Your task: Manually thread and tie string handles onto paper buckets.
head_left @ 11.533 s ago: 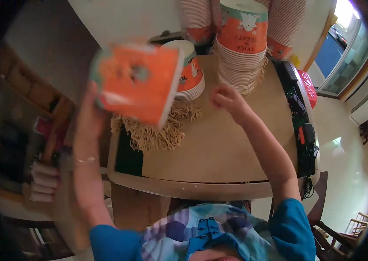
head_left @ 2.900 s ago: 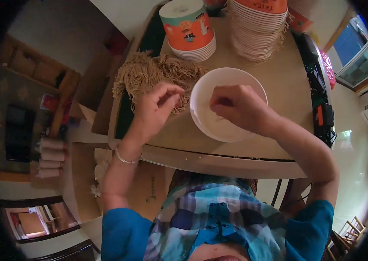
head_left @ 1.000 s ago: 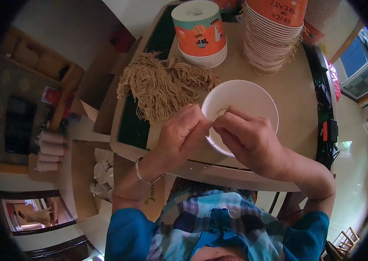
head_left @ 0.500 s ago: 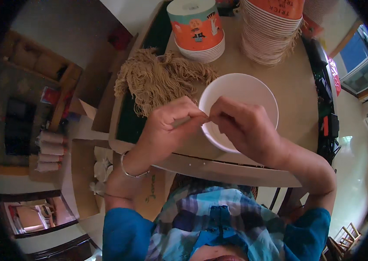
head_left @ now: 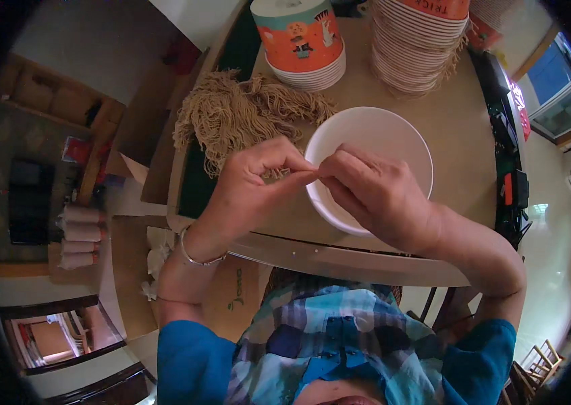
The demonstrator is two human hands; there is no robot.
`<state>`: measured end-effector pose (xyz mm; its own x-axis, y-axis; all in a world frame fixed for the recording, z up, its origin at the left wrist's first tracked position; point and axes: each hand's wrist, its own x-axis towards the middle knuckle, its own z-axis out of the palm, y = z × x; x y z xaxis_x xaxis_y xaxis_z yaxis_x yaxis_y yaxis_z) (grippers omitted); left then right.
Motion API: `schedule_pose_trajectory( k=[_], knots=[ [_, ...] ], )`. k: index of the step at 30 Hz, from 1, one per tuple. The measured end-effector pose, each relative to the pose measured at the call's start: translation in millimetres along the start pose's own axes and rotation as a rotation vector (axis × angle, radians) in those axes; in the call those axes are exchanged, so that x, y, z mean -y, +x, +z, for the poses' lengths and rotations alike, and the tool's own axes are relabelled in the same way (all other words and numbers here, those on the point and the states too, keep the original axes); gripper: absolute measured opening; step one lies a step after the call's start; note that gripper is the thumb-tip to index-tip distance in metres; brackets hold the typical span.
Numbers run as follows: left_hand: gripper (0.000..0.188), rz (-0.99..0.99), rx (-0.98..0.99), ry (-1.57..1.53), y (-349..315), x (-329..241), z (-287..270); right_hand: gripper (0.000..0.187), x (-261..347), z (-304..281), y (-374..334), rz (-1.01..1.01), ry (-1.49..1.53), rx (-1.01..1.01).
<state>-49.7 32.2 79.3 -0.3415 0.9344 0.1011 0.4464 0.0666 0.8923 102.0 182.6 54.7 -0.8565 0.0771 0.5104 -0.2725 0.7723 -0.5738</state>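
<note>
A white paper bucket (head_left: 383, 129) stands on the table below my hands, its mouth facing up. Over its left rim my left hand (head_left: 248, 182) pinches with thumb and forefinger. My right hand (head_left: 383, 196) is closed too, its fingertips meeting the left ones above the bucket's inside. Whatever lies between the fingertips is too small and hidden to make out. Just beyond my left hand is a loose heap of tan twine cords (head_left: 231, 121), some strands reaching toward the bucket.
At the far side, an upside-down stack of orange and teal printed buckets (head_left: 302, 44) stands beside a taller nested stack (head_left: 414, 50) with cords hanging at its side. Dark devices (head_left: 511, 192) line the right table edge. An open cardboard box (head_left: 130, 270) sits on the floor at left.
Both hands stay pinched together over the bucket's rim, with the right fingers turned slightly. The whole view has shifted a little; the bucket and stacks keep their places on the table.
</note>
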Motion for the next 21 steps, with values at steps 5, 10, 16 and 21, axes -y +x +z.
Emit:
schedule_pose_trajectory(
  k=[5, 10, 16, 21],
  knots=[
    [0.009, -0.003, 0.0, -0.005, 1, 3, 0, 0.02, -6, 0, 1, -0.083, -0.05, -0.005],
    [0.011, 0.092, -0.031, 0.048, 4, 5, 4, 0.019, -10, 2, 2, -0.017, -0.012, -0.042],
    [0.02, 0.415, -0.117, 0.405, 3, 14, 11, 0.005, -8, 5, 0, 0.32, 0.318, -0.034],
    [0.027, 0.625, -0.146, 0.67, 4, 21, 11, 0.005, -7, 1, 2, 0.442, 0.43, 0.042]
  ],
)
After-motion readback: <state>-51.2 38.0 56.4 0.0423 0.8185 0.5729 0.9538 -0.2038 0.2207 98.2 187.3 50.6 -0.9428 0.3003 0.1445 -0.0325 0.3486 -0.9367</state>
